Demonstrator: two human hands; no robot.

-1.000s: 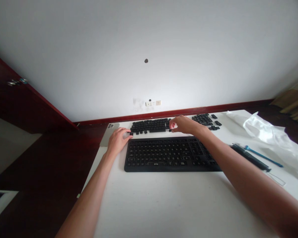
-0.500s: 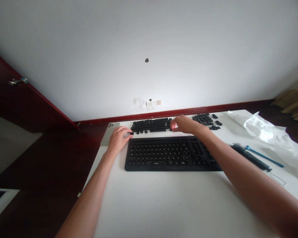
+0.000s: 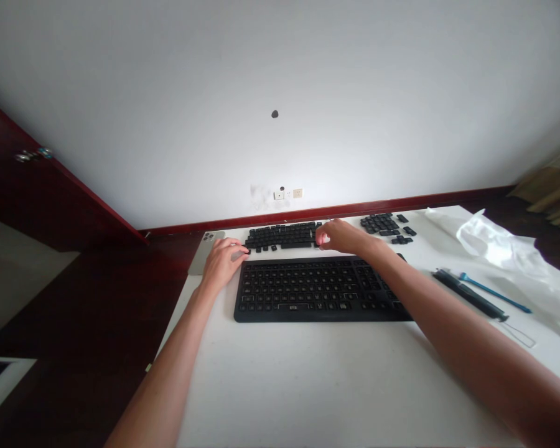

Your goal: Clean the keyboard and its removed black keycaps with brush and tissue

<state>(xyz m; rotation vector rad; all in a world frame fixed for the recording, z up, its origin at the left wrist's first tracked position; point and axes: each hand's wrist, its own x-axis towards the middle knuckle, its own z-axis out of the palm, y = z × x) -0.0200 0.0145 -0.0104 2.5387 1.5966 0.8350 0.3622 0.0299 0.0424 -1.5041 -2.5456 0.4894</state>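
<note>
A black keyboard base (image 3: pixel 298 289) without its keycaps lies on the white table. Behind it, black keycaps (image 3: pixel 282 235) are laid out in keyboard-like rows. My left hand (image 3: pixel 221 261) is at the left end of these rows, thumb and forefinger closed at a small black keycap (image 3: pixel 247 251). At the right end of the rows my right hand (image 3: pixel 340 236) has its fingers curled into a pinch around a dark keycap (image 3: pixel 316 245), mostly hidden by the fingertips. My right forearm crosses over the right part of the keyboard base.
A phone (image 3: pixel 198 256) lies left, partly under my left hand. More loose keycaps (image 3: pixel 380 224) are at the back right. A dark tool (image 3: pixel 471 295), a blue stick (image 3: pixel 497 292), a wire puller (image 3: pixel 520 335) and white plastic wrapping (image 3: pixel 494 242) lie on the right.
My right hand has shifted slightly left along the end of the keycap rows. My left hand stays nearly in place, its fingertips closer over the small keycap.
</note>
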